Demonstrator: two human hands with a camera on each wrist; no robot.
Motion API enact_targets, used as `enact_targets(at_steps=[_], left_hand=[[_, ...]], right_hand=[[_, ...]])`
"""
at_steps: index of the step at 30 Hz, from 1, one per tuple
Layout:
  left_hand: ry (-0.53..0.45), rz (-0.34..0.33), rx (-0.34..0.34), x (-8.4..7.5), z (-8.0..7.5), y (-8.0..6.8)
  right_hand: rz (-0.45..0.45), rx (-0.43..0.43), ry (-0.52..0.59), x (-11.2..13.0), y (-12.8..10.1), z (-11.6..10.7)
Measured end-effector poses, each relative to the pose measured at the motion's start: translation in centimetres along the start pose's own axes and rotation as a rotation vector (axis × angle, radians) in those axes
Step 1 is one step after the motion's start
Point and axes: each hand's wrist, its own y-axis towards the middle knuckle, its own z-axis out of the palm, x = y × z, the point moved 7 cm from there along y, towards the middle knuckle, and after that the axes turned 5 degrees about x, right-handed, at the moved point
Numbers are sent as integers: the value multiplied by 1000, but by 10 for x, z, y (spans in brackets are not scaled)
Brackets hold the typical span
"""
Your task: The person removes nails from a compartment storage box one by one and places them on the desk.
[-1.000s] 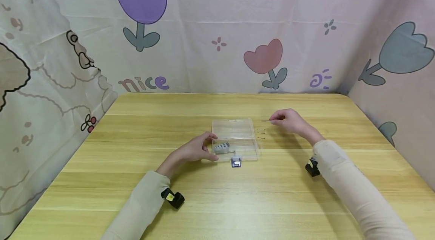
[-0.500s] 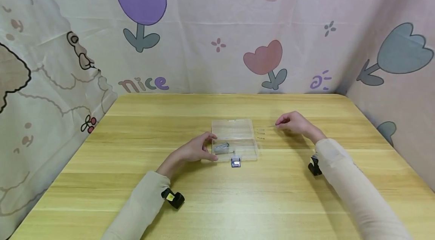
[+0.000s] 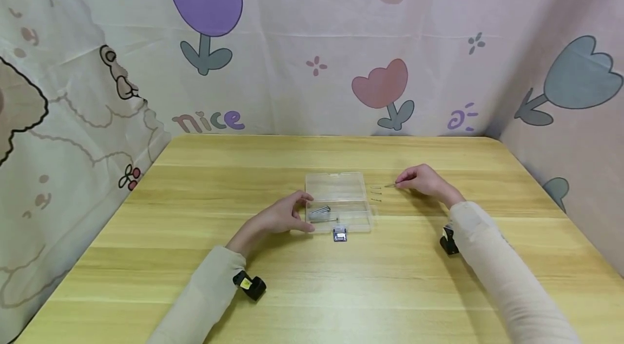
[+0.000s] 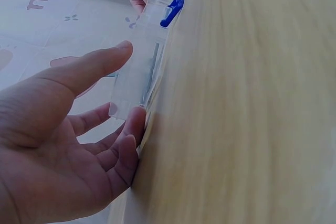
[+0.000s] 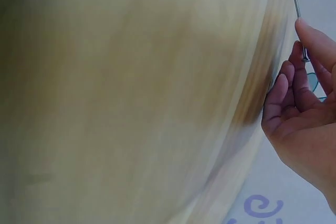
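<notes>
A clear plastic storage box (image 3: 335,187) lies with its lid folded back in the middle of the table. Several nails (image 3: 320,209) sit in its left compartment, and a blue latch (image 3: 339,235) hangs at the front. My left hand (image 3: 279,215) holds the box's left end, thumb at the near corner, fingers at the far side. To the right, my right hand (image 3: 424,179) pinches a nail (image 5: 296,4) between thumb and fingers, its point facing left towards the box. Beside the box, a few smaller-looking nails (image 3: 376,193) lie in a row on the table.
The wooden table (image 3: 312,295) extends around the box on all sides. Behind it hangs a patterned cloth (image 3: 292,8), which also covers the left and right sides. A black wrist camera (image 3: 249,285) sits at each cuff.
My right hand, still pinching the nail, has drawn back slightly to the right and lowered towards the table near the row of nails. The left hand stays on the box.
</notes>
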Motion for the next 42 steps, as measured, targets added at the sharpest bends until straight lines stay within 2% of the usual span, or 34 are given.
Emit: enact_targets(at_steps=[21,42], left_hand=[[-13,-19,1,0,1,-2],[-18,-9,4,0,1,-1]], right_hand=[[-9,35,-37,3,0,3],[-7,54,-42,3,1,5]])
